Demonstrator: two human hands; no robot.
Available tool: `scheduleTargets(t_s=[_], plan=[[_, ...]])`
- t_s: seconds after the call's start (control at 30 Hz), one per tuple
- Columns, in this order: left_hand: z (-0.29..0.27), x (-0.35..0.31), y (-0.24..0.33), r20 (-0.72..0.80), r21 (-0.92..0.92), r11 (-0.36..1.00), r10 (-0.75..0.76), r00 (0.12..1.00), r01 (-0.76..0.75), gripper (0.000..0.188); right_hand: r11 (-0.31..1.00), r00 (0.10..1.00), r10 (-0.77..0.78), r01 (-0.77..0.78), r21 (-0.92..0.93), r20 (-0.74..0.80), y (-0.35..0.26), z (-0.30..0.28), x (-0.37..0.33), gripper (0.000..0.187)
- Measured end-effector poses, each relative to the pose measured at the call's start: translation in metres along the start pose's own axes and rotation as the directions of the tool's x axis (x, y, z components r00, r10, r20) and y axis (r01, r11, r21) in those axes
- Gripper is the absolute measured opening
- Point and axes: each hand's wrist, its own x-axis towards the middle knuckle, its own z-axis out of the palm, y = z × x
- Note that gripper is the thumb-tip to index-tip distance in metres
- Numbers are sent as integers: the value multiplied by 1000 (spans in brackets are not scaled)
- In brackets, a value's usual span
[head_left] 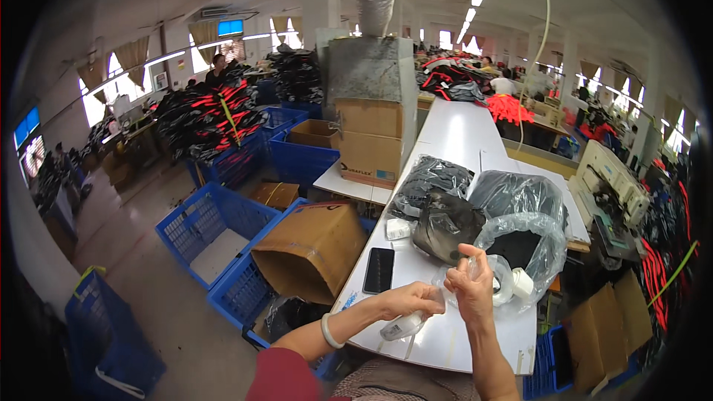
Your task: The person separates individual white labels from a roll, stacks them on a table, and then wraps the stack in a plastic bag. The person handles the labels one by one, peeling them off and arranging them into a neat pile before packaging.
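Note:
My left hand, with a white bangle on its wrist, is closed over the near part of the white table. A small clear plastic bag with something whitish in it hangs below its fingers. Just to the right, my right hand is raised with bent fingers pressed together. Clear plastic shows about its fingertips, but what they pinch is hard to make out. Beyond it stands an opened clear bag with black content. A white roll lies next to this bag.
A black phone lies left of my hands. Black bundles in plastic sit farther along the table. Blue crates and an open cardboard box stand at the left. A sewing machine and another carton are at the right.

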Motion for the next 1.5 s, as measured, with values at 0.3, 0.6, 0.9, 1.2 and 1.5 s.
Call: scheduleTargets(t_s=[0.3, 0.6, 0.9, 1.2, 1.5], plan=[[50, -38, -35, -342, -29, 1000, -3, 940, -7, 26, 908, 989, -147, 136, -397, 3, 46, -51, -11, 30], [80, -13, -25, -556, 825, 515, 659, 507, 235, 12, 669, 824, 541, -542, 509, 167, 27, -72, -105, 16], [110, 41, -4, -75, 472, 818, 410, 909, -330, 6, 813, 887, 413, -461, 356, 205, 56, -135, -105, 4], [127, 40, -39, -553, 207, 970, 223, 802, -127, 11, 777, 977, -46, 166, -607, 208, -21, -131, -80, 12], [136, 43, -64, -691, -271, 955, -104, 715, -123, 18, 661, 966, -150, 258, -705, 213, 13, -128, -101, 24]])
